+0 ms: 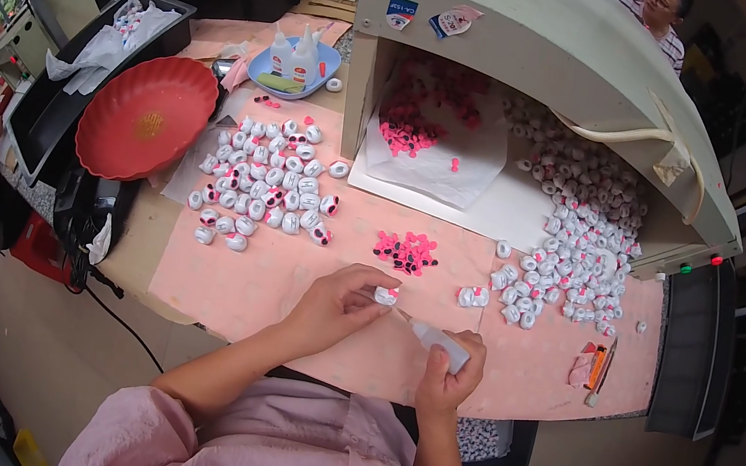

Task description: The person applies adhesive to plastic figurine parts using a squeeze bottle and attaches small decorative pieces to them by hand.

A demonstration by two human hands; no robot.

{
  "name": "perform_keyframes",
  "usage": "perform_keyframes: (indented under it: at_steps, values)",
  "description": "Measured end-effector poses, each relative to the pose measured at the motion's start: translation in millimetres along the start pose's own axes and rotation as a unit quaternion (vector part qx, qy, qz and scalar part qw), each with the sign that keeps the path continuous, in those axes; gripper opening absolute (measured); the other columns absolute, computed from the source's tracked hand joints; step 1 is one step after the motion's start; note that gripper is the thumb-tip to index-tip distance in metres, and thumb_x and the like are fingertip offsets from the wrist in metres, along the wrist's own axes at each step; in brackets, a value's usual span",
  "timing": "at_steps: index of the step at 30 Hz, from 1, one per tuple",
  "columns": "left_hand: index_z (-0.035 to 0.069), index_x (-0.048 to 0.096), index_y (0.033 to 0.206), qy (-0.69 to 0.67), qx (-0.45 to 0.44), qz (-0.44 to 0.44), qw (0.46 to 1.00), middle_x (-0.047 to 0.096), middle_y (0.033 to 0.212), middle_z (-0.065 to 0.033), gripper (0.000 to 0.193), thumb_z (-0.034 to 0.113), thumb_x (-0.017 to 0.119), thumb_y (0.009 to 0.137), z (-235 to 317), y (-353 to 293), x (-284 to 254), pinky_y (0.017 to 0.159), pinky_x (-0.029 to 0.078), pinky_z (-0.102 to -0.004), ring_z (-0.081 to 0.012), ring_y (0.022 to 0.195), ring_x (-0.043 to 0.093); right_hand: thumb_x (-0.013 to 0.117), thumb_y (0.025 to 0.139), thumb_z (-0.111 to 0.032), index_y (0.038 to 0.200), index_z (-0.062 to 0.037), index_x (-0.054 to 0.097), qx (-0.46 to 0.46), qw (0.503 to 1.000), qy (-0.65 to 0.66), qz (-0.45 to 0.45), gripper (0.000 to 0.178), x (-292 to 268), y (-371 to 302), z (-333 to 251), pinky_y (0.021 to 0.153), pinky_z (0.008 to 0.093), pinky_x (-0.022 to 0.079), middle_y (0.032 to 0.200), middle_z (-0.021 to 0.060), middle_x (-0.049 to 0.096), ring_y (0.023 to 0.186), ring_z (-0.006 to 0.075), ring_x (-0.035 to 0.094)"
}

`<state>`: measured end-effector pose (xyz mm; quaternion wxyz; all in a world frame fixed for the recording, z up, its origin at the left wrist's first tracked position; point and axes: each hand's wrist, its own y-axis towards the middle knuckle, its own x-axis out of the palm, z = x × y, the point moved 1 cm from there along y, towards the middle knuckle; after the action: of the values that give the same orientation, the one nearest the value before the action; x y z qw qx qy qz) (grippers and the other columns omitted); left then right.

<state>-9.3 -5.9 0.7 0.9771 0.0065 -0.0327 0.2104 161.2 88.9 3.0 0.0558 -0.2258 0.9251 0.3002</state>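
Between the thumb and fingers of my left hand (pixel 328 308) is a small white figurine head (pixel 386 296) with a bit of pink on it. My right hand (pixel 450 380) is wrapped round a translucent squeeze bottle (pixel 441 345), tilted so that its thin nozzle points at the white piece. Whether the nozzle touches it, I cannot tell. Just beyond my hands lies a small heap of pink and black pieces (pixel 406 251). A large group of white heads (pixel 271 174) covers the cloth at left, some with pink and black parts on them. More white heads (pixel 571 263) are heaped at right.
A grey-green metal housing (pixel 558 29) stands over the back of the pink-covered table (pixel 411 364), with pink pieces (pixel 413 128) on white paper inside. At left are a red fluted tray (pixel 147 117) and a blue dish (pixel 318 82) with bottles. A brush (pixel 601 373) lies at right.
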Motion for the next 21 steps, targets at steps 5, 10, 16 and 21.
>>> perform_keyframes:
  at_steps: [5, 10, 16, 21]
  values:
    - [-0.001, 0.057, 0.120, -0.018, -0.009, -0.004, 1.000, 0.050, 0.123, -0.0087, 0.037, -0.012, 0.056, 0.085, -1.0, 0.3, -0.7, 0.089, 0.054, -0.0269, -0.0159, 0.104, 0.060, 0.059, 0.089, -0.016, 0.092, -0.0004, 0.052, -0.004, 1.000, -0.010, -0.002, 0.018, 0.7, 0.9, -0.5, 0.065, 0.0298, 0.041, 0.081, 0.0094, 0.056, 0.071, 0.0165, 0.047]
    - [-0.001, 0.057, 0.119, -0.010, -0.008, -0.008, 1.000, 0.050, 0.123, -0.0086, 0.037, -0.013, 0.056, 0.084, -3.6, 0.0, -0.6, 0.090, 0.054, -0.0272, -0.0158, 0.104, 0.060, 0.067, 0.085, -0.017, 0.093, 0.0008, 0.055, -0.017, 1.000, -0.021, 0.009, 0.023, 0.2, 2.6, -0.2, 0.059, 0.0347, 0.043, 0.078, 0.0146, 0.058, 0.064, 0.0262, 0.053]
    - [0.001, 0.059, 0.118, -0.007, 0.015, 0.011, 1.000, 0.053, 0.121, -0.0092, 0.035, -0.009, 0.059, 0.085, -4.3, 0.5, -0.4, 0.086, 0.056, -0.0262, -0.0164, 0.103, 0.061, 0.067, 0.085, -0.016, 0.092, 0.0007, 0.055, 0.010, 0.999, -0.028, 0.028, 0.022, -0.6, 0.8, 1.7, 0.059, 0.0343, 0.043, 0.079, 0.0141, 0.059, 0.064, 0.0252, 0.053]
    - [0.001, 0.059, 0.119, -0.028, 0.015, 0.015, 0.999, 0.052, 0.123, -0.0091, 0.036, -0.010, 0.058, 0.085, -3.2, 1.6, -0.2, 0.086, 0.056, -0.0255, -0.0153, 0.104, 0.061, 0.059, 0.089, -0.013, 0.092, -0.0002, 0.050, 0.019, 0.999, -0.024, 0.007, 0.016, -0.8, 3.2, -3.4, 0.063, 0.0294, 0.040, 0.078, 0.0092, 0.053, 0.070, 0.0162, 0.047]
